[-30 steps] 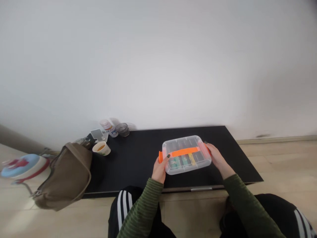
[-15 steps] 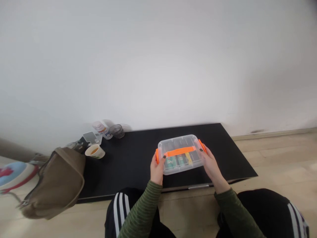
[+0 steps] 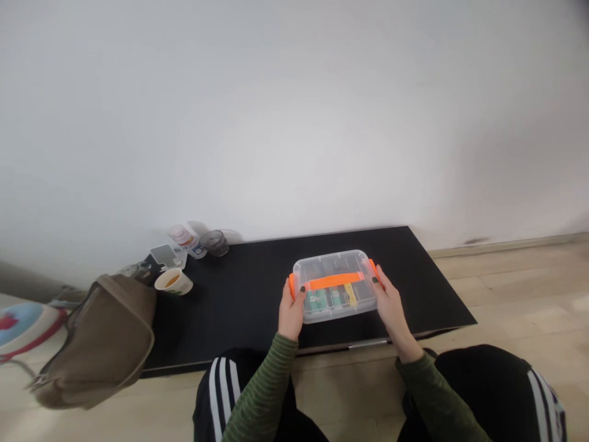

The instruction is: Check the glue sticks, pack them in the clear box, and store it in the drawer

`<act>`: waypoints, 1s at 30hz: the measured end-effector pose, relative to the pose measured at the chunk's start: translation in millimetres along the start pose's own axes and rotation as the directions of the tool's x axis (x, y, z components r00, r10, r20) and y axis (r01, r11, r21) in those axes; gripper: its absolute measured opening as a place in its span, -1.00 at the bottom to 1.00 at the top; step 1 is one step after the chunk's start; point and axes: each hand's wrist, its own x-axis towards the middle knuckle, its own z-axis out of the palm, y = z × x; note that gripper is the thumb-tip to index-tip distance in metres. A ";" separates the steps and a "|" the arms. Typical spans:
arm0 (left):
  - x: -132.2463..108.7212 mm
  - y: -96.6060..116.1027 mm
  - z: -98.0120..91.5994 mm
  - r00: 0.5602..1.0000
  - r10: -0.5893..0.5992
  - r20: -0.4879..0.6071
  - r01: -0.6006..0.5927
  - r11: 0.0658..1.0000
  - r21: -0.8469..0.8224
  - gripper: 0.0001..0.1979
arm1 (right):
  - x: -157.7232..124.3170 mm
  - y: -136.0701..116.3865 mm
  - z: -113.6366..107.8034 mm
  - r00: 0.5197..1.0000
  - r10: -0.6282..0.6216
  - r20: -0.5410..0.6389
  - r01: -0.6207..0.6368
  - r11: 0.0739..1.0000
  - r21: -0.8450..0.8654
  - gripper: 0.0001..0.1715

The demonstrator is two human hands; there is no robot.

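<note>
At the black table (image 3: 243, 307), left hand (image 3: 291, 314) and right hand (image 3: 391, 308) grip the box (image 3: 334, 281) by opposite ends; level, even pressure should keep its contents (image 3: 317, 300) settled.

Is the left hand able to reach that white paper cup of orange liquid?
Probably not now: the left hand grips one end of the clear rectangular plastic box with orange clips. Were it freed, likely yes; the black tabletop lies between it and the white paper cup, with nothing visibly blocking.
</note>
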 end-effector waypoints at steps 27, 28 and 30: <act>2.9 5.7 2.1 0.999 0.049 -0.007 -0.049 0.999 0.012 -0.45 | -94.3 30.5 -7.1 0.929 -0.055 -0.367 0.103 0.988 0.111 -0.70; 2.4 6.0 2.9 0.999 0.036 -0.002 -0.036 0.999 -0.015 -0.45 | -109.7 48.0 -9.4 0.940 0.026 -0.340 0.027 0.988 0.150 -0.75; 0.7 7.1 4.8 1.000 -0.015 0.027 0.017 0.995 -0.100 -0.44 | -132.5 86.8 -12.1 0.965 0.212 -0.151 -0.174 0.958 0.229 -0.76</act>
